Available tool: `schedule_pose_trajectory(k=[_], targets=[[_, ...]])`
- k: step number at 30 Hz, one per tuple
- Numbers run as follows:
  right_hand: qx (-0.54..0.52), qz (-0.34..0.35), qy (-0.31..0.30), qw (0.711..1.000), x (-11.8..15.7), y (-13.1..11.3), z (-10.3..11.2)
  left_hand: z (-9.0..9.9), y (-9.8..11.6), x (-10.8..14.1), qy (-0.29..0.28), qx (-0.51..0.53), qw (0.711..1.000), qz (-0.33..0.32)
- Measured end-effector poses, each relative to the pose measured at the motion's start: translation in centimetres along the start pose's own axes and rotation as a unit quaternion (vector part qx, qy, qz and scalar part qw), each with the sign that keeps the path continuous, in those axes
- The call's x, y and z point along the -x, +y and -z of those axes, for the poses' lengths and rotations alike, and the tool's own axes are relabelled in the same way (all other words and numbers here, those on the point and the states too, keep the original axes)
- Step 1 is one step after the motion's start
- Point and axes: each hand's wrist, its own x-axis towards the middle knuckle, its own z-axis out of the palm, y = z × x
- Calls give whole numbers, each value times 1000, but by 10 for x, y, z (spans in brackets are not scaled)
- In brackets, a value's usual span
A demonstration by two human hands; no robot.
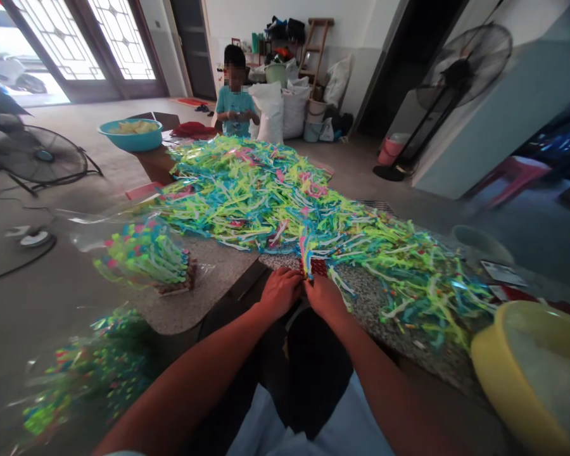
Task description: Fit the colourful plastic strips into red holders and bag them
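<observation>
At the table's near edge, my left hand [281, 292] and my right hand [325, 296] are close together with fingers curled in. A few thin plastic strips [305, 253], white, pink, blue and yellow, rise between my fingertips, which close on their lower ends. Just behind the fingers lies a small dark red block [318, 268] with a patterned top, partly covered by my hands. A large heap of similar strips [247, 190], mostly yellow-green and blue, spreads over the stone tabletop beyond. To the left, a bundle of strips [145, 256] stands packed in a brownish base.
A yellow basin [517, 354] stands at the right edge. Bagged strips [95, 367] lie low on the left. A blue basin [135, 136] sits on a box. A person [236, 104] is behind the heap. Fans [40, 155] stand left and right [458, 73].
</observation>
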Motion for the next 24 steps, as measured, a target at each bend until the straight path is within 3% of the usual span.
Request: schedule_pose_trajectory(k=[4,15,19,24], targets=[[35,-11,-20,999,0,-8,5,0,0,0,-3,6,1000,-1],[27,-18,-1,999,8,-15,2,5,-1,0,-14,-9,1000,-10],[-61,-13,-4,998,11,-14,4,4,-3,1,-13,-38,999,-10],[-214,103,-69,969,15,3,13,-1,-10,-1,5,-88,995,52]])
